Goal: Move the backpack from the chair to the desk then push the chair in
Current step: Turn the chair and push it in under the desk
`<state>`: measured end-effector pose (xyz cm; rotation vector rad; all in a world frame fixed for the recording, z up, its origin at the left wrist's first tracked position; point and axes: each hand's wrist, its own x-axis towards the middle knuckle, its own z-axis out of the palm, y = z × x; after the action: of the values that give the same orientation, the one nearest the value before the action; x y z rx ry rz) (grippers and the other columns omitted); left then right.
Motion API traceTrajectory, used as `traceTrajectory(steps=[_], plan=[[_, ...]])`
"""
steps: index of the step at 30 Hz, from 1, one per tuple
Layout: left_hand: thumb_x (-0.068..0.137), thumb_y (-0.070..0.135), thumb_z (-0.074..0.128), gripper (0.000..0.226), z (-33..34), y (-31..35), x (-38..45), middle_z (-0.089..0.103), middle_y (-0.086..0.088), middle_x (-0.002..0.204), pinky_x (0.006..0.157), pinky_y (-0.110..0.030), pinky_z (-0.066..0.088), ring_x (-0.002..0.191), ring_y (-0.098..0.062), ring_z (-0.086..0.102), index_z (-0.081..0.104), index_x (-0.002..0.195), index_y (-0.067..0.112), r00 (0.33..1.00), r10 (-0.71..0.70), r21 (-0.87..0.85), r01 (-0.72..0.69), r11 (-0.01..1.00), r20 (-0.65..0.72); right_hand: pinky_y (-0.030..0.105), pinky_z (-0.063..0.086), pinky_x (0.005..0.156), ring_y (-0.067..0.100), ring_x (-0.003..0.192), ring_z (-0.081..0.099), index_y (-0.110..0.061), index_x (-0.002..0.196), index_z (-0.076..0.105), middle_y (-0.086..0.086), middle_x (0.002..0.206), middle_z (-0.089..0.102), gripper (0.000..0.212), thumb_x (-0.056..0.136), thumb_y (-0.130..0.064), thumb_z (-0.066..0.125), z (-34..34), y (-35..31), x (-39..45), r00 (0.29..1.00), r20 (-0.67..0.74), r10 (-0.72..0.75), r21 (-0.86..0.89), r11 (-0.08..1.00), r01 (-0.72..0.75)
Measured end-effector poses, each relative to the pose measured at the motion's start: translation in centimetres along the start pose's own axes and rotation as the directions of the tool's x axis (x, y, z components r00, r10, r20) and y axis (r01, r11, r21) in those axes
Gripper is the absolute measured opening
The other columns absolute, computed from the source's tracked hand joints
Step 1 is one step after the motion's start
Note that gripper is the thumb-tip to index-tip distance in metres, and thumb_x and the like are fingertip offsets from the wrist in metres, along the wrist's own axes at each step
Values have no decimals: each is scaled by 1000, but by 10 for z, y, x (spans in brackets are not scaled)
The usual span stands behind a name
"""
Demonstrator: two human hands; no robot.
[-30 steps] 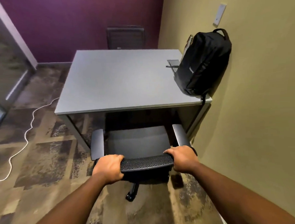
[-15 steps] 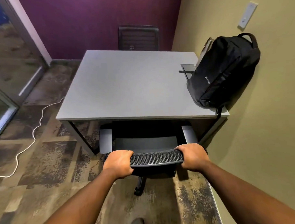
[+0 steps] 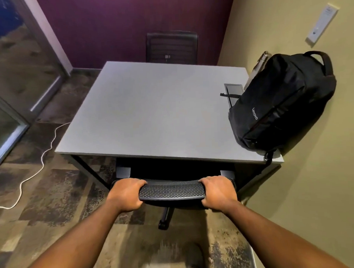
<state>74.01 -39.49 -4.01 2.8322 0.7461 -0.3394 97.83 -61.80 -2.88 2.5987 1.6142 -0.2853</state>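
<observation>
A black backpack stands on the right end of the grey desk, leaning against the olive wall. The black mesh chair sits under the desk's near edge; its seat is hidden beneath the desktop and only the backrest top, both armrest ends and one caster leg show. My left hand grips the left end of the backrest top. My right hand grips the right end.
A second dark chair stands at the desk's far side against the purple wall. A white cable trails over the patterned carpet at left. A glass partition lines the left side. A cable hatch sits by the backpack.
The chair has rolled forward under the desk, its seat and most of the armrests now hidden. Both hands stayed on the backrest and I stepped closer.
</observation>
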Motion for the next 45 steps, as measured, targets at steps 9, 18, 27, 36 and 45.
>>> traceTrajectory(steps=[9,18,27,36,45], plan=[[67,38,56,65,-23,-10,43,70,8,121,90,-35,54,111,-18,65,60,132,34,1000,-9,19,8,1000,20,36,58,79,18,84,68,-31,104,69,-7,92,72,42,65,-47,60,-14,18,44,1000,21,-17,1,1000,17],[68,36,58,65,-41,-41,77,69,11,123,91,-33,52,111,-16,64,60,133,36,998,27,-15,-26,1000,49,35,56,77,19,85,68,-29,107,68,-6,92,71,43,69,-47,61,-15,5,71,1000,6,26,16,1000,-26],[64,39,59,59,-46,-56,98,72,11,113,80,-33,54,100,-15,67,63,123,38,997,60,-21,-59,998,55,37,58,84,20,93,69,-28,114,68,-5,101,74,50,70,-48,62,-21,4,91,999,5,37,17,999,-38],[65,48,58,56,-24,-58,71,73,11,108,86,-35,55,102,-16,68,65,119,37,999,46,20,-46,999,29,36,56,84,21,93,68,-26,110,71,-5,98,71,50,65,-46,62,-7,-14,67,998,-28,54,26,998,-53],[68,49,55,48,-13,-44,42,73,10,101,78,-34,54,93,-17,68,64,114,37,997,63,79,-66,995,40,34,56,87,16,97,68,-30,111,70,-10,102,73,51,65,-49,62,-3,-17,39,999,-23,48,29,998,-47]])
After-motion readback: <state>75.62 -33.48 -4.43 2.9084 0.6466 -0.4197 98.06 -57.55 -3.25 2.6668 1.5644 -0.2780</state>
